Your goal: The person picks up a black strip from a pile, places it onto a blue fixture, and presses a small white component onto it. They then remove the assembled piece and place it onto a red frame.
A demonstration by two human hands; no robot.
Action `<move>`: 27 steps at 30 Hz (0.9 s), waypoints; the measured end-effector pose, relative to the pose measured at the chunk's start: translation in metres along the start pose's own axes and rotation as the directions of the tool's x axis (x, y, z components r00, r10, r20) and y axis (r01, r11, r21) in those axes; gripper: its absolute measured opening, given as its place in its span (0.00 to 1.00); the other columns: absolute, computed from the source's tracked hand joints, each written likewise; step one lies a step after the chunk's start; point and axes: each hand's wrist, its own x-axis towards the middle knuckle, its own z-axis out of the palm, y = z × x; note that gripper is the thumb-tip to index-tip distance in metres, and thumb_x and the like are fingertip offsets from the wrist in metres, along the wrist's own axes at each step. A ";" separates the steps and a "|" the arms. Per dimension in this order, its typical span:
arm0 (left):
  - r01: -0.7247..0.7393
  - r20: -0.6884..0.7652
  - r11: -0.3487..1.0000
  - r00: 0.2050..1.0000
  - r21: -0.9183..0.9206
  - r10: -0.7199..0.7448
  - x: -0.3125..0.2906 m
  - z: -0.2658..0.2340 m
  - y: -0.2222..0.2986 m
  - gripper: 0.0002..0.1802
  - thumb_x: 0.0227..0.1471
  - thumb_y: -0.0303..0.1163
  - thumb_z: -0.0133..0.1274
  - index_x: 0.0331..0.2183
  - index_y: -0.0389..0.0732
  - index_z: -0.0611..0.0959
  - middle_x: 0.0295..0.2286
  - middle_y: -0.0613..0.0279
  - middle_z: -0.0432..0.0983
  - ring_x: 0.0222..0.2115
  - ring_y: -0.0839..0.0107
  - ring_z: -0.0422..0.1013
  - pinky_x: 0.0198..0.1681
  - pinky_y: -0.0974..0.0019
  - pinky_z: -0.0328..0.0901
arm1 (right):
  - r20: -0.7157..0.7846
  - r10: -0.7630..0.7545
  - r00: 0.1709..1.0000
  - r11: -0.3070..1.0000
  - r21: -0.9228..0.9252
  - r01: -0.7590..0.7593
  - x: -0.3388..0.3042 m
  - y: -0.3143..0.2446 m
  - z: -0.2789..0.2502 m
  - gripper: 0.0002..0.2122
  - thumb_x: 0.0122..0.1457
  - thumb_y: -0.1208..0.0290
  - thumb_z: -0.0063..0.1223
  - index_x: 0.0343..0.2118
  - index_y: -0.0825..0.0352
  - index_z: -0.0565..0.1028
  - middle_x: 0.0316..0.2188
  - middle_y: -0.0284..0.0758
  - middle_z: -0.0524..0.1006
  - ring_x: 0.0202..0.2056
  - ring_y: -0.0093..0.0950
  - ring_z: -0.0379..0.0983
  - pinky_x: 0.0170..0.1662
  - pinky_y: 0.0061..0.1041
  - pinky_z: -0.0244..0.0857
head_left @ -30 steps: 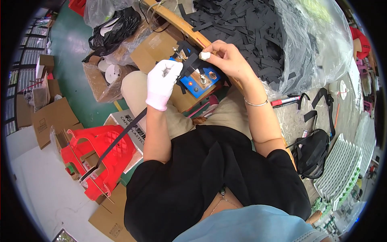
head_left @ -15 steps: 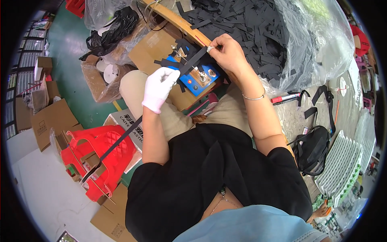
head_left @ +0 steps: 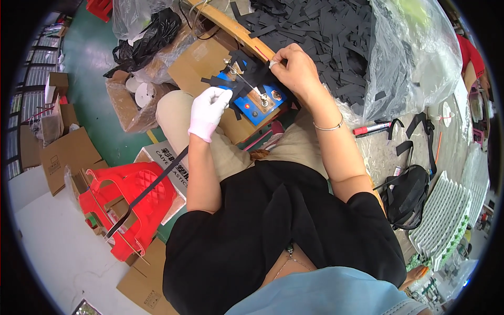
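Observation:
My left hand point(head_left: 207, 110), in a white glove, is closed in a pinch on a black webbing strap point(head_left: 152, 185). The strap's long tail runs from the glove down left across a red plastic stool. Beyond the glove sits a blue cutting device point(head_left: 255, 116) with a thin taut wire point(head_left: 242, 79) between metal posts and a lit red lamp. My bare right hand point(head_left: 295, 68), white tape round one finger, pinches at the device's far right side. Dark strap material point(head_left: 262, 69) shows at its fingertips, partly hidden. Short black strap pieces point(head_left: 239, 56) lie over the device.
A large plastic-lined heap of cut black strips point(head_left: 325, 47) lies beyond a wooden edge point(head_left: 231, 26). The red stool point(head_left: 157, 194) stands at left, near cardboard boxes point(head_left: 68, 157). A red marker point(head_left: 371, 128) and black bag point(head_left: 408, 197) lie at right.
The strap that stretched between my hands over the wire no longer crosses it, and the wire now shows uncovered. My left hand has shifted slightly left and toward me; the right has barely moved.

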 end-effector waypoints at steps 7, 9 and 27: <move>-0.049 -0.018 0.991 0.999 -0.127 0.047 -0.014 0.005 0.036 0.08 0.48 0.33 0.54 0.27 0.39 0.77 0.18 0.73 0.69 0.18 0.86 0.60 0.22 0.81 0.56 | 0.053 -0.093 0.994 0.904 0.422 0.062 -0.003 -0.005 -0.014 0.10 0.45 0.68 0.60 0.27 0.68 0.75 0.27 0.28 0.69 0.22 0.15 0.60 0.27 0.15 0.57; -0.098 -0.021 0.990 0.995 -0.097 0.097 -0.011 0.010 0.043 0.08 0.48 0.33 0.54 0.27 0.38 0.78 0.18 0.72 0.69 0.18 0.86 0.61 0.21 0.81 0.56 | 0.131 -0.094 0.987 0.878 0.479 0.020 -0.006 -0.008 -0.014 0.09 0.46 0.69 0.59 0.27 0.68 0.75 0.27 0.26 0.69 0.22 0.13 0.58 0.26 0.13 0.55; 0.018 0.059 0.999 0.998 -0.028 -0.016 -0.007 0.002 0.011 0.09 0.47 0.34 0.55 0.25 0.38 0.78 0.17 0.73 0.69 0.17 0.87 0.60 0.20 0.80 0.56 | 0.009 0.051 0.999 0.999 0.002 -0.051 0.000 0.000 -0.003 0.07 0.43 0.68 0.52 0.23 0.65 0.76 0.30 0.37 0.71 0.31 0.35 0.71 0.35 0.30 0.65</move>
